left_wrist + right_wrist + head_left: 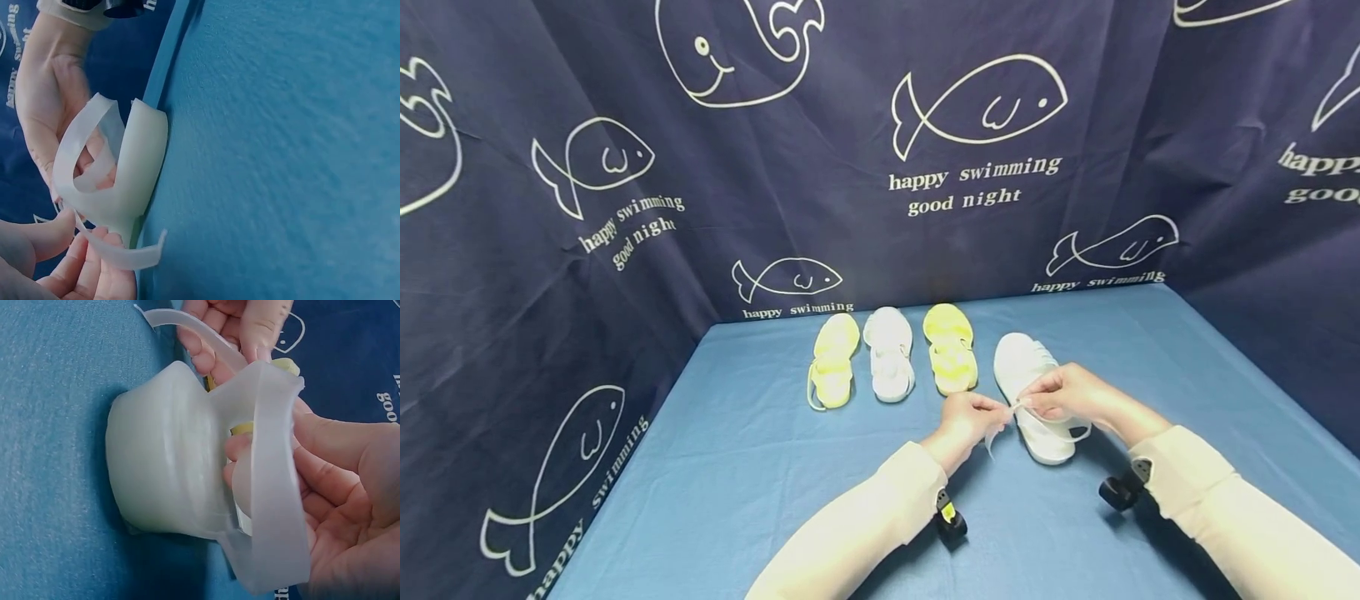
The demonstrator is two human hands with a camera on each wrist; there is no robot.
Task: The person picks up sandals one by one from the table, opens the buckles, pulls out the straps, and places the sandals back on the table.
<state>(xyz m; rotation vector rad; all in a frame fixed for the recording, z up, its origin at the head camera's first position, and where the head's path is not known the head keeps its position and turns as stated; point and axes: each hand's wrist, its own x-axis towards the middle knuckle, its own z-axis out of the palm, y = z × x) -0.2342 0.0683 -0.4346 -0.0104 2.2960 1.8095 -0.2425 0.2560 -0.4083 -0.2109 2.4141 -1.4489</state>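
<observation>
A white sandal (1018, 358) lies at the right of the row, its toe pointing away and its heel toward me. My left hand (966, 421) pinches its thin ankle strap between thumb and fingers, and the translucent strap end (134, 257) hangs free past the fingertips. Close against it, my right hand (1070, 393) pinches the strap at the sandal's side; the fingertips of both hands nearly meet. In the right wrist view the wide loop of the strap (275, 475) stands up behind the heel (162, 456). The spot where the fingers pinch is partly hidden.
Left of it stand a yellow sandal (951, 346), a white sandal (889, 354) and another yellow sandal (835, 358), side by side near the back. Blue cloth (760, 492) covers the table. A dark printed curtain (850, 167) hangs behind and at both sides.
</observation>
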